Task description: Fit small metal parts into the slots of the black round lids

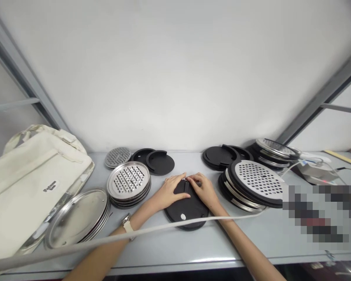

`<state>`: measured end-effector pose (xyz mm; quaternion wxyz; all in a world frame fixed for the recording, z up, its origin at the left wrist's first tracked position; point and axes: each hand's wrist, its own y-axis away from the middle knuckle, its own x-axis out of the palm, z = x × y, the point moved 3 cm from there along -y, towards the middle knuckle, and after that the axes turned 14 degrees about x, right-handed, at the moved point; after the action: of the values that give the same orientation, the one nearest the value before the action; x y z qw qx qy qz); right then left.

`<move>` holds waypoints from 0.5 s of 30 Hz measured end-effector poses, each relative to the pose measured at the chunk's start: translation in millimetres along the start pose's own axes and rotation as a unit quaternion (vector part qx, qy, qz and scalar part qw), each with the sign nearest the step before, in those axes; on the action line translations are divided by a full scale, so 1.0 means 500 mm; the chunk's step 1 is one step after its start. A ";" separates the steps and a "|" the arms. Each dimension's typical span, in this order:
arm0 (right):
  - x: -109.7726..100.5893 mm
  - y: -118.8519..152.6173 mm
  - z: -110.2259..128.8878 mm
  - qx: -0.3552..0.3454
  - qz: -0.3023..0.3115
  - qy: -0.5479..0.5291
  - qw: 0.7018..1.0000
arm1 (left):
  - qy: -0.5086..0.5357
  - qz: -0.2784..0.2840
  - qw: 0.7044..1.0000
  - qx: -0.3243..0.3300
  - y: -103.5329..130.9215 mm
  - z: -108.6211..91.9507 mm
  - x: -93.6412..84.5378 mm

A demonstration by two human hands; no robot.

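A black round disc (190, 212) with a small white oval spot lies flat on the grey table in the middle. My left hand (171, 191) rests on its left side, thumb and fingers bent around the far edge. From the right, my right hand (204, 189) reaches to the same far edge, its fingers pinched together. Both sets of fingertips meet at a small shiny piece (185, 178), too small to make out clearly. A watch with a light strap (127, 224) is on my left wrist.
Perforated metal discs (129, 181) and plain metal plates (77, 218) are stacked left, beside a cream bag (38, 183). Black discs (160, 162) lie behind. More perforated discs (257, 177) are piled right. A white cable (163, 227) crosses in front, over my forearms.
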<state>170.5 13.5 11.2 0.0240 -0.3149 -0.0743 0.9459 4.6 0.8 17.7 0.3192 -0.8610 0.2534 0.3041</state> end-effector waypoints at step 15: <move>0.004 0.002 0.000 -0.004 -0.010 0.034 0.999 | 0.003 0.007 1.000 -0.005 -0.006 -0.006 -0.002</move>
<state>168.9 12.6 9.7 0.0349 -0.3460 -0.0806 0.9341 7.0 0.7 21.3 0.3119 -0.8616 0.2592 0.3052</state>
